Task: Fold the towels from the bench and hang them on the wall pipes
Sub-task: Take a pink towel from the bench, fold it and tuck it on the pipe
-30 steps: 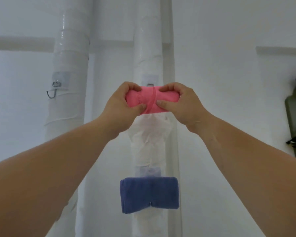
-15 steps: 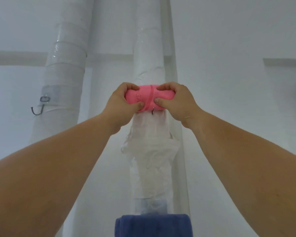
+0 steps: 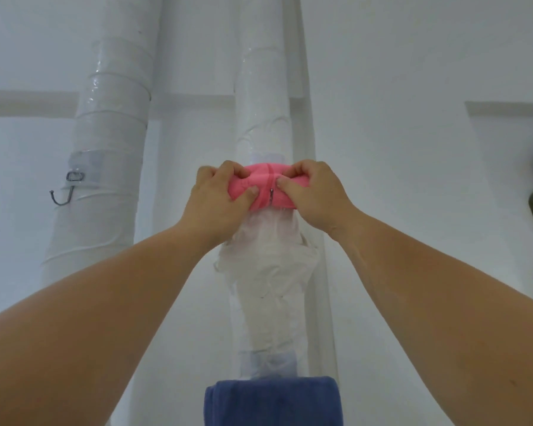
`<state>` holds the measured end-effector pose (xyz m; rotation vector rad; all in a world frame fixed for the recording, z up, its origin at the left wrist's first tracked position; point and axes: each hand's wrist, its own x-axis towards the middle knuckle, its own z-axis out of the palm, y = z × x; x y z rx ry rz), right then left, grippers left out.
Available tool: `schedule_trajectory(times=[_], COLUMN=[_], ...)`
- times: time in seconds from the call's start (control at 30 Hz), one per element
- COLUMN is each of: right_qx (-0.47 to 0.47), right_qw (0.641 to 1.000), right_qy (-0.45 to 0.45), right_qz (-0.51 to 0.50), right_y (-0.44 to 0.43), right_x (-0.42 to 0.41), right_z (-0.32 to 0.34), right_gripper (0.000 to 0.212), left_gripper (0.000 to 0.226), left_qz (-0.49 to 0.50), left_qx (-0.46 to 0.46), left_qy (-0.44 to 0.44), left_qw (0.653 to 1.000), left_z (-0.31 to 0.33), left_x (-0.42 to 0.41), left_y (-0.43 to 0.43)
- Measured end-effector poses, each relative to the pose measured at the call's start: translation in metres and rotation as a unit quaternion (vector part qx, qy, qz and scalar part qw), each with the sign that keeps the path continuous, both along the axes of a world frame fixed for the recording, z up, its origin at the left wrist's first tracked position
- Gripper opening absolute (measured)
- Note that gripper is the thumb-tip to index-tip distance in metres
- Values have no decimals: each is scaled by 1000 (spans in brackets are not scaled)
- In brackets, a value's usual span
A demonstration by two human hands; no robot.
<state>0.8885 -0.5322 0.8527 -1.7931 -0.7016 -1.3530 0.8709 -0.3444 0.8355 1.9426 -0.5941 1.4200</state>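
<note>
Step in hand: hanging. The folded pink towel [image 3: 260,176] is up against the middle pipe [image 3: 263,103], held btwn both hands at hook height. The left hand [image 3: 219,195] grips its left end and the right hand [image 3: 314,192] its right end. Fingers [image 3: 228,169] are curled over the top edge w/ thumbs pinching from the front, so both hands are closed tight on the cloth. A small metal hook tip [image 3: 271,195] shows in front of the towel's mid band, right btwn the two thumbs. Looks like the towel is seated on it or very nearly so; can't tell if it bears weight yet.

Further down the same pipe a blue towel [image 3: 273,401] already hangs folded. The left pipe [image 3: 114,118] has a bare hook [image 3: 62,194], prob the spot for another towel.

Next move, as I judge it: ease the grip one hand at a time, check the pink one stays put and level, then go back to the bench for more. Risk is the bundle slipping off the short tip or unrolling once let go.

Vs 0.5 s ago: the hook tip was poking out below the towel's lower edge; now it sits across the front of the towel. The towel also looks more squeezed, w/ the thumbs closer in.
</note>
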Motion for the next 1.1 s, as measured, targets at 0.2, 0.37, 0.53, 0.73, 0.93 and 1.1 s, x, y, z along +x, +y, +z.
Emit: schedule_trajectory(times=[0.2, 0.37, 0.53, 0.73, 0.93, 1.1], right_qx=[-132, -133, -99, -79, -131, -195], right_qw=[962, 982, 992, 993, 981, 945], right_qy=[-101, -10, -44, -53, 23, 81], right_qz=[-215, -135, -71, -64, -141, -249], right_y=[6, 7, 8, 9, 2, -2], right_x=[7, 25, 42, 52, 30, 0], right_z=[-15, -19, -22, -24, -19, -13], right_gripper=[43, 55, 54, 56, 59, 62], left_gripper=[55, 61, 62, 62, 66, 72], left_qz=[220, 140, 114, 106, 165, 274], left_qx=[189, 173, 161, 158, 192, 260], left_qy=[-91, -24, -51, -60, -23, 26], left_qw=[953, 975, 979, 980, 967, 926], left_z=[-9, -17, -16, -16, -14, -5], left_x=[9, 29, 43, 47, 35, 8], left_y=[-4, -4, -4, -5, -4, 1])
